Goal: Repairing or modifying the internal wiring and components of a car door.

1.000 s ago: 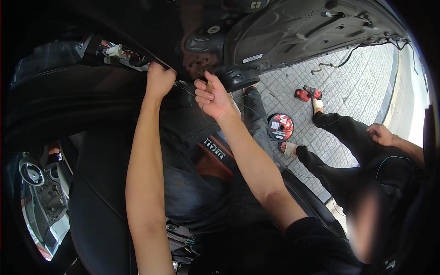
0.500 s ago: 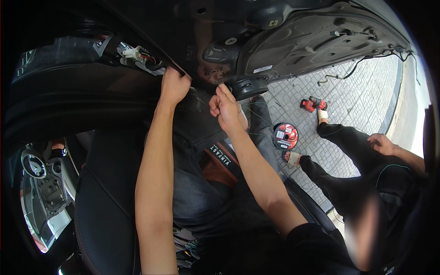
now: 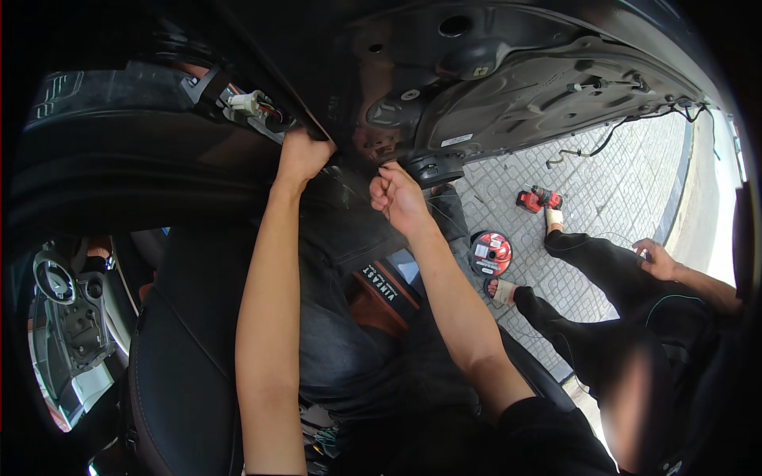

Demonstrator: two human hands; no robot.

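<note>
My left hand [image 3: 304,163] reaches up against the edge of a dark car body panel [image 3: 274,79]; its fingers go out of sight behind that edge. Close to it, a white wiring connector [image 3: 246,103] with coloured wires sits in an opening of the dash end. To the right, my right hand [image 3: 398,198] is raised below the open car door [image 3: 508,99], near its hinge side. Its fingers are curled in and pressed together; whatever they hold, if anything, is too small to make out. The two hands are apart.
A co-worker in dark trousers [image 3: 591,254] sits at the right on the paving [image 3: 635,170]. By their feet lie a red cordless drill [image 3: 540,198] and a red-and-black spool [image 3: 490,254]. A loose cable [image 3: 579,153] hangs from the door. A black seat [image 3: 186,333] stands at my left.
My right hand has lowered slightly, and its raised index finger has folded in with the others. The left hand stays at the panel edge. The whole view has shifted a little.
</note>
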